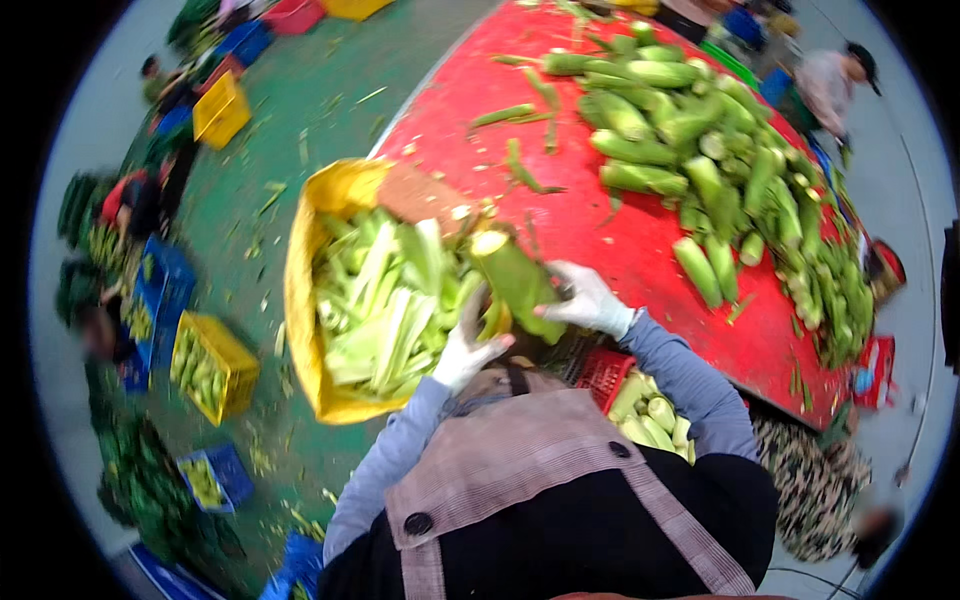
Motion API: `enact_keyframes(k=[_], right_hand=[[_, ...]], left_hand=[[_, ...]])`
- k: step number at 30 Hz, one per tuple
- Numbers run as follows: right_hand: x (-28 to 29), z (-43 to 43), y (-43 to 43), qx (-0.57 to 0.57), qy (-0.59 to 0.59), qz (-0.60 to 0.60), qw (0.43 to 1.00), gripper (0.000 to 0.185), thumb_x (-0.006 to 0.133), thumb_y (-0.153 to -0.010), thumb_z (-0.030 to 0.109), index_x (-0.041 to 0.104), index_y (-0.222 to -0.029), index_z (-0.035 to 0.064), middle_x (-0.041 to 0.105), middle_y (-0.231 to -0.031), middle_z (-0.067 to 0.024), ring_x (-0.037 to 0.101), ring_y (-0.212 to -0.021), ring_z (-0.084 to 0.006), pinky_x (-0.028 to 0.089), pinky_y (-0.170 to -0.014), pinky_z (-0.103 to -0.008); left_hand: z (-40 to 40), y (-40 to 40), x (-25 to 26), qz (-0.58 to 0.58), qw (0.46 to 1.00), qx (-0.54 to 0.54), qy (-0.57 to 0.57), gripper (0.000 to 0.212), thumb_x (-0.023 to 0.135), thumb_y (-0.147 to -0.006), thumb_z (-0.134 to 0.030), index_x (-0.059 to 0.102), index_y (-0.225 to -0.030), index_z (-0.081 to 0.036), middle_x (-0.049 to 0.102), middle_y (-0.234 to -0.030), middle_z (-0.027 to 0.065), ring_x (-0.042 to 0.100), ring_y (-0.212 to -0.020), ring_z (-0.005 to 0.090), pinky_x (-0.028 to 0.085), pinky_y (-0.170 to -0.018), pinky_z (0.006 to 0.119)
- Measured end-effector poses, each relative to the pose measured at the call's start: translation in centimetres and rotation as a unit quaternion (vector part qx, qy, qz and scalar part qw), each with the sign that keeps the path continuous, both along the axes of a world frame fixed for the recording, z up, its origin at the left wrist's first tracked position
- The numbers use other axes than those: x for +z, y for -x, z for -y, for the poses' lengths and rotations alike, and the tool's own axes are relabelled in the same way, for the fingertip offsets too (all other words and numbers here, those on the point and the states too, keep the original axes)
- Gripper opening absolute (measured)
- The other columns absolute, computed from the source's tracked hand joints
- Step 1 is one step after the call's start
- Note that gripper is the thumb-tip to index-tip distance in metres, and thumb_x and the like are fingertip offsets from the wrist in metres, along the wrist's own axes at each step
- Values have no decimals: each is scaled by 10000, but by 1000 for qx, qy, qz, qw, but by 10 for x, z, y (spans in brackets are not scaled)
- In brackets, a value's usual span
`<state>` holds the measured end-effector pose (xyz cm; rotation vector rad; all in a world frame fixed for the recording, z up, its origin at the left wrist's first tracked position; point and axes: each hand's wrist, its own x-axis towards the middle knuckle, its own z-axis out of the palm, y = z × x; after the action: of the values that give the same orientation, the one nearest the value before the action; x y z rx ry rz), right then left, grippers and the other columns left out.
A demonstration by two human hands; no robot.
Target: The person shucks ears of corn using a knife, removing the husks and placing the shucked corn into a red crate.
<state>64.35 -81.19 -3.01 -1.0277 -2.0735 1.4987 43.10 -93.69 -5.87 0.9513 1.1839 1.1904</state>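
Note:
My right hand (592,300), in a pale glove, grips an ear of corn in its green husk (517,281). The cut stalk end of the ear points up and away from me. Just left of its lower end is my gloved left hand (469,349), thumb and fingers apart, holding nothing that I can make out. Beside that hand stands a yellow sack (300,300) with its mouth wide, full of stripped corn husks (382,307). A red basket (604,379) with pale husked ears (660,416) is partly hidden by my right arm.
A red tabletop (480,165) carries a large pile of unhusked corn (675,135) and loose husk scraps. Yellow crates (217,367) and blue crates (161,300) stand on the littered green floor (270,225). Other people work along both sides, one in a dark cap (825,86).

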Motion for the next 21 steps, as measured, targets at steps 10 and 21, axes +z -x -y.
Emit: enact_keyframes(k=[10, 21], right_hand=[[-46, 34, 173, 80, -112, 180, 974, 830, 668, -725, 573, 438, -1307, 28, 538, -1138, -227, 560, -1031, -369, 450, -887, -424], [19, 107, 167, 277, -299, 42, 912, 562, 551, -889, 315, 387, -1395, 132, 540, -807, -113, 590, -698, -274, 471, -582, -380]], left_hand=[[77, 136, 39, 164, 920, 348, -78, 605, 642, -860, -363, 418, -1317, -35, 548, -1249, 129, 542, -1118, 235, 399, -995, 373], [96, 122, 20, 540, 756, 351, 120, 517, 643, -813, -487, 547, -1185, -141, 609, -1100, 65, 595, -1002, 248, 502, -874, 409]])
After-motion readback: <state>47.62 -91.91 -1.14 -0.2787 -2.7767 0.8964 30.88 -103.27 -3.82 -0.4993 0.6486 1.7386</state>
